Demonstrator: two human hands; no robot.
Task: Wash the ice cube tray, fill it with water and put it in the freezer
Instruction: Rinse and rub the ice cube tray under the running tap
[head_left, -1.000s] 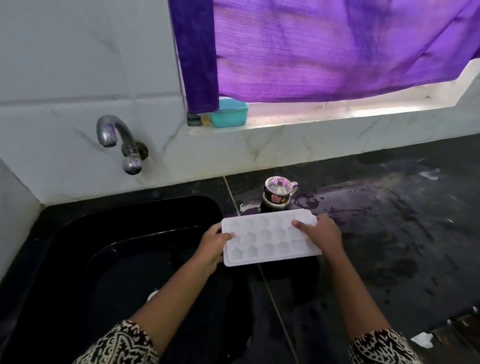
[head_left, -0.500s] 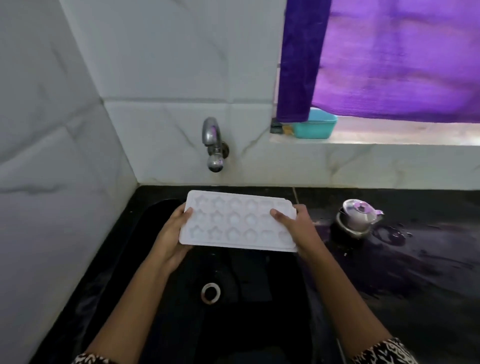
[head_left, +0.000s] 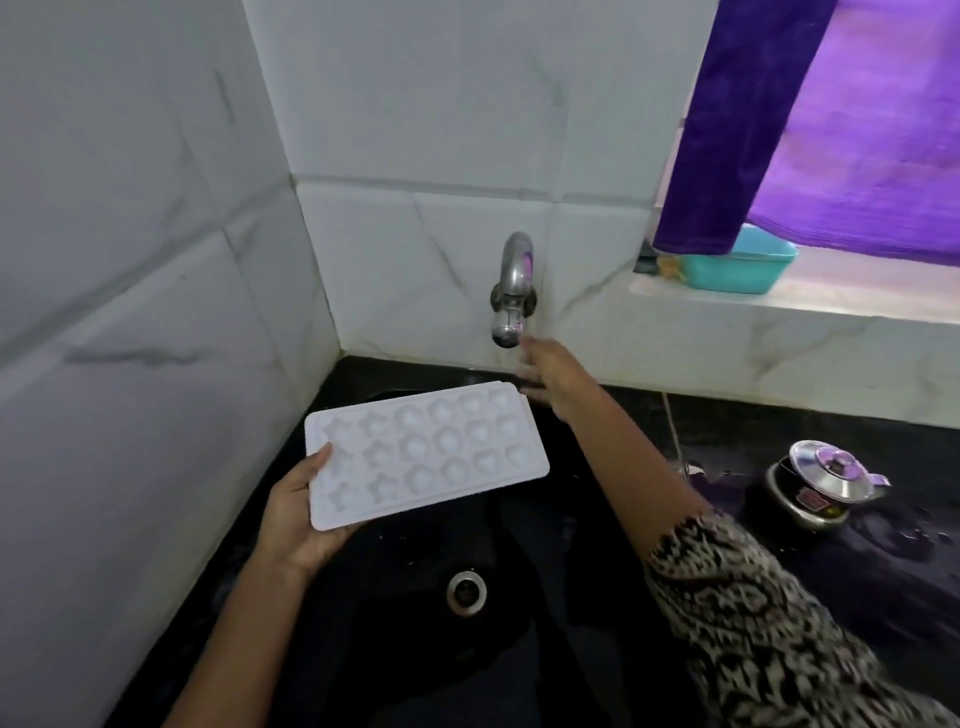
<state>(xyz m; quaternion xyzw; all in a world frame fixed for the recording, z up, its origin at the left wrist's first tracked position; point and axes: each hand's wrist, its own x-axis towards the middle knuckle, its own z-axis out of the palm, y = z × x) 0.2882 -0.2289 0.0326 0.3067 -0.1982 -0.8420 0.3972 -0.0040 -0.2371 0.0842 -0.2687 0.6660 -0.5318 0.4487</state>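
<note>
Ice cube tray (head_left: 426, 457): head view; white plastic, star and round cavities facing up, no water visible in them. It is held slightly tilted over the black sink (head_left: 395, 613), below and left of the tap (head_left: 511, 270).
Handling: looks light and fairly stiff, probably slick once wet. Best taken by the short-end rims; when full I'd want both ends held and level.
Left hand (head_left: 296, 514): grips the tray's left short end, thumb on the top rim, fingers underneath.
Right hand (head_left: 550, 379): off the tray, just past its far right corner. Fingers stretched out at the tap knob, holding nothing; blurred, so contact is unclear.
</note>
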